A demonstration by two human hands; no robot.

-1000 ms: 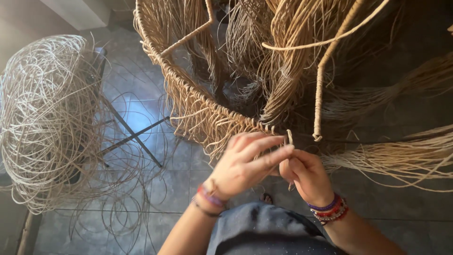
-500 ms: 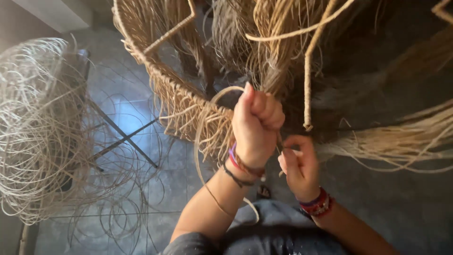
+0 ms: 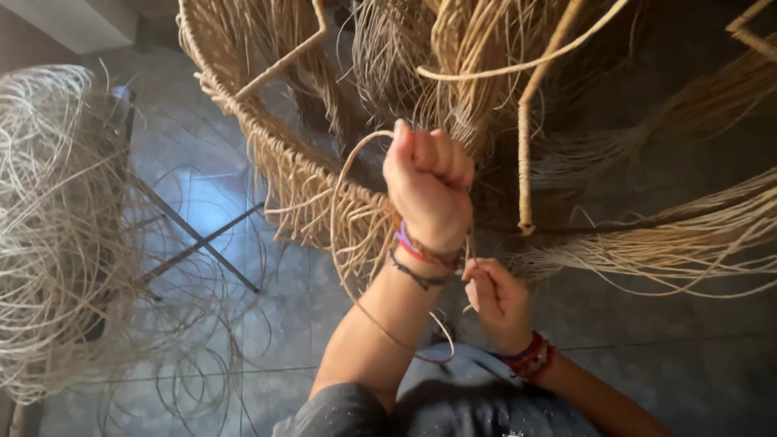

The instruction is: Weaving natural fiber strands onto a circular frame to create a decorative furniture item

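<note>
My left hand [image 3: 429,186] is raised in a fist, shut on a thin rattan strand [image 3: 344,210] that loops out to the left and curves back down toward my lap. Below it, my right hand [image 3: 495,298] pinches the same strand at the woven rim [image 3: 299,174] of a large half-woven rattan basket frame. Loose pale strands [image 3: 664,251] fan out to the right of the rim. A wrapped upright stake [image 3: 526,154] stands just right of my left fist. Both wrists wear coloured bracelets.
A big tangled coil of pale rattan [image 3: 57,235] sits on a dark metal stand [image 3: 194,239] at the left. Grey floor tiles [image 3: 688,356] lie below. More bundles of strands [image 3: 421,57] hang inside the frame at the top.
My left hand has risen from beside the right hand up into a fist, pulling the strand through into a wide loop. The right hand stays at the rim.
</note>
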